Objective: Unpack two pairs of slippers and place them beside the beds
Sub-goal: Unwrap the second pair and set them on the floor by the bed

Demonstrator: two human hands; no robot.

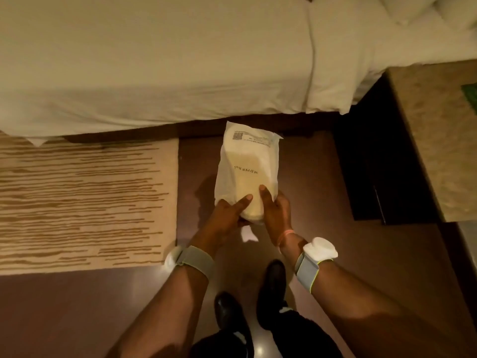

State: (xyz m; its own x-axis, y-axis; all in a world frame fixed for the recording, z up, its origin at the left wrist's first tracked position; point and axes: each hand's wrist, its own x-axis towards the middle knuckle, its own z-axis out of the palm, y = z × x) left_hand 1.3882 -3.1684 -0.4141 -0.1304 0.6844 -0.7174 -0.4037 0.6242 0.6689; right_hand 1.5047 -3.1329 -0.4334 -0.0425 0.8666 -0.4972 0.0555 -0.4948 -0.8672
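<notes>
Right by the bed [154, 60], over the dark wood floor [361, 267] in the head view, both hands are wrapped around the near end of the slipper bag [247, 171]; the left hand [227, 215] grips the bottom left corner with its thumb laid across the front, and the right hand [275, 213] grasps the other side, thumb pressed up on the face of the bag; the bag is held out in front, printed side up, its far sealed end pointing at the bed, between the striped rug [85, 202] and the dark nightstand [382, 164]; looks like the opening step to me, so I'd keep one hand pinching the paper firmly and tear or peel with the other, slowly, so the slippers inside don't spill out; can't tell if the near end is already torn, the hands cover it; only one view here, so that's all I've got
</notes>
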